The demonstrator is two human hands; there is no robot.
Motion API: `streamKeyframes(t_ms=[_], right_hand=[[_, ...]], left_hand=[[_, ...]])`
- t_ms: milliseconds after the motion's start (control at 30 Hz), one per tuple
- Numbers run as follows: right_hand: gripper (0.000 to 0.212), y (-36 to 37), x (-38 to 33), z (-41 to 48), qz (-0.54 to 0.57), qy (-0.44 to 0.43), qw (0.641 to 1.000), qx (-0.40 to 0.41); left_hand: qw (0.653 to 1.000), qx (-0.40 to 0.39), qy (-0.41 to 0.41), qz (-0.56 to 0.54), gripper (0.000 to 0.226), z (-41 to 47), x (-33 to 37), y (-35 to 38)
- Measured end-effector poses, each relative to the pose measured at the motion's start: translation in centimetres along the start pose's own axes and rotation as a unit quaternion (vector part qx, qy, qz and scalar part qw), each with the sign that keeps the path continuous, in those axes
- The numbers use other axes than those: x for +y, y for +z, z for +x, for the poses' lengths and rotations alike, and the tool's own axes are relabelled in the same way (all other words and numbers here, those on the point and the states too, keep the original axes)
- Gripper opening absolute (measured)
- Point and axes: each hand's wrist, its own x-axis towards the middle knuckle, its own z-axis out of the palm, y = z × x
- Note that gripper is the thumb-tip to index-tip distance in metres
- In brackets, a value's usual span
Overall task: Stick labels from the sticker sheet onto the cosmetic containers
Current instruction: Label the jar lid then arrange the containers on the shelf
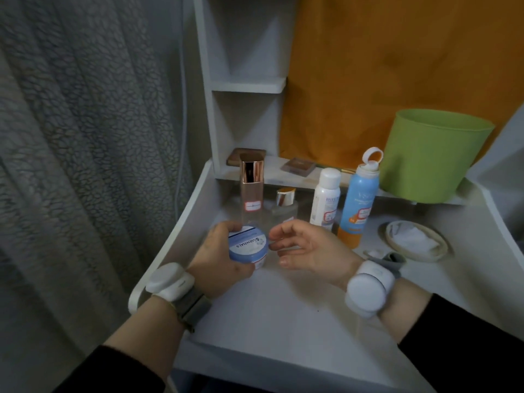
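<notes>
labelled bottles (357, 205) stand behind the blue jar (248, 246) | our left hand (218, 256) grasps it | our right hand (309, 245) released beside it

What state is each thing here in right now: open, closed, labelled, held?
Blue cream jar: lid on, gripped by left hand.
Right hand: open, fingertips close beside the jar.
Rose-gold bottle: upright, capped, labelled.
Gold-capped glass bottle: upright, capped.
White spray can: upright, capped, labelled.
Blue spray bottle: upright, flip cap open, labelled.
</notes>
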Motion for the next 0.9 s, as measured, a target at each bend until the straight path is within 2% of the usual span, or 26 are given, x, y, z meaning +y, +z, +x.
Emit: streamKeyframes(t_ms=[100,267,367,433,567,700,767,900], right_hand=[[0.042,0.3,-0.7,0.6,-0.08,-0.013,0.996,0.026],[0.035,-0.3,-3.3,2.7,-0.125,-0.075,0.976,0.164],[0.035,-0.5,-4.7,4.3,-0.124,-0.086,0.965,0.214],[0.045,-0.1,-5.6,5.4,-0.129,-0.073,0.961,0.233],[0.068,0.4,-6.9,6.8,-0.136,-0.031,0.965,0.22],[0.077,0.4,-7.5,8.5,-0.136,0.003,0.973,0.188],[0.073,0.4,-7.7,9.2,-0.143,0.011,0.975,0.172],[0.049,0.1,-8.4,9.4,-0.137,0.013,0.978,0.157]], left_hand=[[0.998,0.026,0.019,0.052,0.073,0.0,-0.1,-0.7],[0.989,0.071,0.052,0.122,0.069,-0.1,1.1,-1.4],[0.976,0.044,0.068,0.201,0.049,0.3,1.8,-1.4],[0.969,0.026,0.076,0.233,0.039,0.9,1.7,-1.9],[0.957,-0.017,0.081,0.277,0.028,2.0,1.6,-2.8],[0.93,-0.072,0.059,0.356,0.037,3.2,1.7,-3.8],[0.921,-0.095,0.053,0.373,0.037,3.7,1.9,-4.0],[0.913,-0.109,0.029,0.392,0.039,4.4,2.1,-4.1]])
